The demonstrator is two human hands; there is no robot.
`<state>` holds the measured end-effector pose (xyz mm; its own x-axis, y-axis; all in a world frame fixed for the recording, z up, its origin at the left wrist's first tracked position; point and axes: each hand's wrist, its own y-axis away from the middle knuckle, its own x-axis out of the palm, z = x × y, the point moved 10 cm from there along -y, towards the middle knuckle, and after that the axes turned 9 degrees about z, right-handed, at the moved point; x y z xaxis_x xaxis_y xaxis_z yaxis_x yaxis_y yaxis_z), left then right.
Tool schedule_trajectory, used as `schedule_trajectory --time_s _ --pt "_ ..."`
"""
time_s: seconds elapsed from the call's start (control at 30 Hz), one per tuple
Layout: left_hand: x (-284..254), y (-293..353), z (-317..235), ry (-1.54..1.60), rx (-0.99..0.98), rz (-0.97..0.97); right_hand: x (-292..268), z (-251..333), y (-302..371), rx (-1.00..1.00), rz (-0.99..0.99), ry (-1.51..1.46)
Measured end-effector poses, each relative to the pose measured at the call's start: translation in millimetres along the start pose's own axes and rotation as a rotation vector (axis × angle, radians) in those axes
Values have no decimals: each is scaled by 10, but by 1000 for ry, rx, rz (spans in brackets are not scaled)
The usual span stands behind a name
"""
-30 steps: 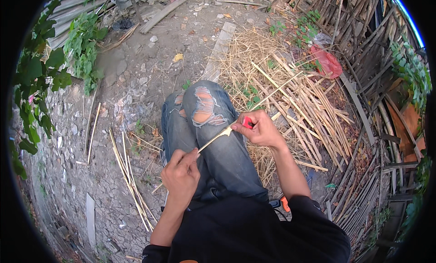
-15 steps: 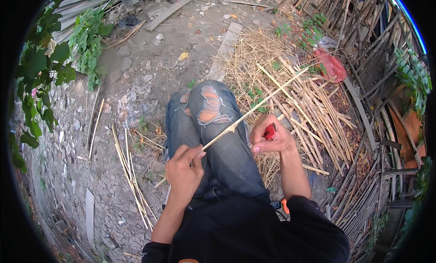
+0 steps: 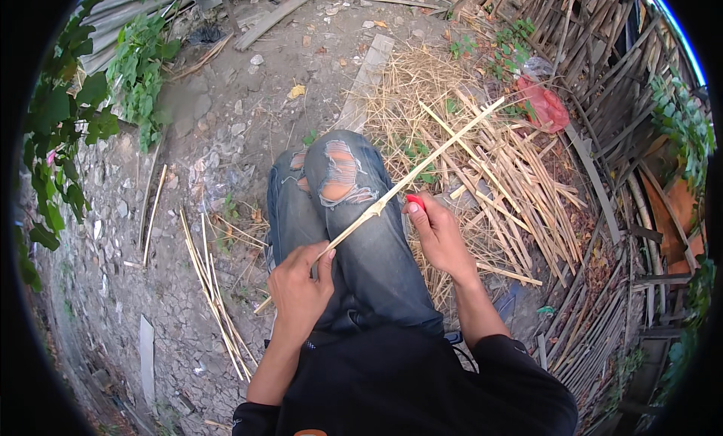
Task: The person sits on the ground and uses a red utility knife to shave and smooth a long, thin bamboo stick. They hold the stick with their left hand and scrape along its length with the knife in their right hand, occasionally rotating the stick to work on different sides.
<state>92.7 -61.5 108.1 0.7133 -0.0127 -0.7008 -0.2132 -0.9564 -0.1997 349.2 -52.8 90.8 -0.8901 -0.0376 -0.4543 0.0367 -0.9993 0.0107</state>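
Observation:
My left hand (image 3: 301, 282) is closed around a long pale bamboo strip (image 3: 420, 167) with a knobby joint near its middle. The strip slants across my lap, its far tip up to the right over the bamboo pile and its near end sticking out below my left hand. My right hand (image 3: 446, 244) is closed on a red-handled tool (image 3: 415, 202), close to the strip's right side just beyond the joint. Any blade on the tool is too hard to make out, and I cannot tell whether it touches the strip.
Many split bamboo strips (image 3: 520, 202) lie piled at the right, beside thin straw-like shavings (image 3: 422, 78). Several loose strips (image 3: 209, 293) rest on the ground at left. A red plastic bag (image 3: 544, 106) lies near the stick fence (image 3: 602, 67). Leafy vines (image 3: 139, 78) hang at left.
My right hand has turned over and shifted slightly left, bringing the red-handled tool up near the strip. The strip's near end now shows below my left hand.

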Motion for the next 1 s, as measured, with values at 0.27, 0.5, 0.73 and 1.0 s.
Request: schedule_trajectory --time_s 0.27,0.5,0.73,1.0 --pt "-1 -6 -5 -7 18 0 66 88 -29 -42 40 184" --pt "-33 3 -35 -29 47 -33 -5 -77 -108 33 14 28" --pt "-19 13 -31 -42 43 -26 117 -146 -76 28 32 86" --pt "-6 -6 -36 -63 -6 38 285 -85 -170 18 140 133"
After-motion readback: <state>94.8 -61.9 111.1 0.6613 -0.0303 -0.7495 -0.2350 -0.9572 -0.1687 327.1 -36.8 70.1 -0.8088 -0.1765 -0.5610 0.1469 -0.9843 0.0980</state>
